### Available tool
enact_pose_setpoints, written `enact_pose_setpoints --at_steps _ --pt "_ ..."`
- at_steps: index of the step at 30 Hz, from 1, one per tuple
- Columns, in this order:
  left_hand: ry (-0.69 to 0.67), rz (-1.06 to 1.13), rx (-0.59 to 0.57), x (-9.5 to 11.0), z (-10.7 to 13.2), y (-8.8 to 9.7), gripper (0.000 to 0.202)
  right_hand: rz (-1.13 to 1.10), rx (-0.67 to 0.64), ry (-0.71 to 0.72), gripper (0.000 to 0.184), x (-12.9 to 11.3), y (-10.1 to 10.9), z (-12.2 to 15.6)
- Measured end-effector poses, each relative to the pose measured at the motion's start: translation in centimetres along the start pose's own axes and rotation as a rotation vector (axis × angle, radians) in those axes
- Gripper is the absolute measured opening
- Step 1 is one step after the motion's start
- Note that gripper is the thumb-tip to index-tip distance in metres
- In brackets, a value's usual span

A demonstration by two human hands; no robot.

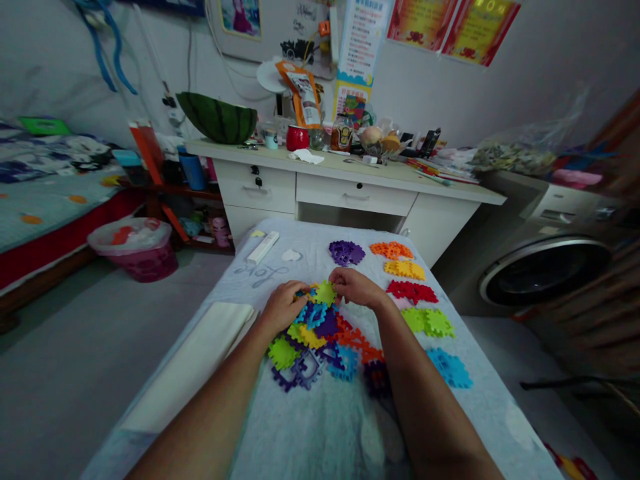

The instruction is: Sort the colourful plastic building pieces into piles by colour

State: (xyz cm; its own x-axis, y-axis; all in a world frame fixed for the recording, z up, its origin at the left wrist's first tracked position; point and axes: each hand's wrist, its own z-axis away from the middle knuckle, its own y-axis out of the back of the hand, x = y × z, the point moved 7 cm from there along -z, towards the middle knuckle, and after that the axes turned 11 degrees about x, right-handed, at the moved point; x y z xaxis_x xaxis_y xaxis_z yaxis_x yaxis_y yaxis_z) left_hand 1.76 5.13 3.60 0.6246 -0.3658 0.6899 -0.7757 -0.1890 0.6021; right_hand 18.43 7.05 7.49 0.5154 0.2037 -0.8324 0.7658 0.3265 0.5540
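Lime piece (325,293), right grip (356,288) unclear

From my remote post I logged one cloth-covered table (310,440); at centre, one mixed heap (327,325) of toothed pieces. Left hand (284,305) lay at its far left; right hand (356,287) had fingertips at a lime piece (325,293). Right side, near to far: blue group (450,368), green group (429,321), red group (413,291), yellow group (404,269), orange group (393,251).
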Motion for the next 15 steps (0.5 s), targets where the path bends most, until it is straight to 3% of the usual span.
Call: enact_pose_setpoints --at_steps 3,9,12,15 --pt "-0.010 -0.007 -0.009 -0.1 0.0 0.0 0.023 -0.023 0.048 -0.009 0.014 -0.1 0.4 0.0" --pt "-0.019 0.018 -0.017 0.1 0.0 0.0 0.024 0.031 0.328 0.022 0.011 -0.2 3.0 -0.3" --pt "-0.022 0.019 -0.014 0.2 0.0 0.0 0.023 0.235 0.446 0.037 0.015 0.2 4.0 -0.3" --pt "-0.012 0.027 -0.012 0.2 -0.1 0.0 0.023 0.477 0.391 0.074 0.022 0.9 3.9 -0.4"
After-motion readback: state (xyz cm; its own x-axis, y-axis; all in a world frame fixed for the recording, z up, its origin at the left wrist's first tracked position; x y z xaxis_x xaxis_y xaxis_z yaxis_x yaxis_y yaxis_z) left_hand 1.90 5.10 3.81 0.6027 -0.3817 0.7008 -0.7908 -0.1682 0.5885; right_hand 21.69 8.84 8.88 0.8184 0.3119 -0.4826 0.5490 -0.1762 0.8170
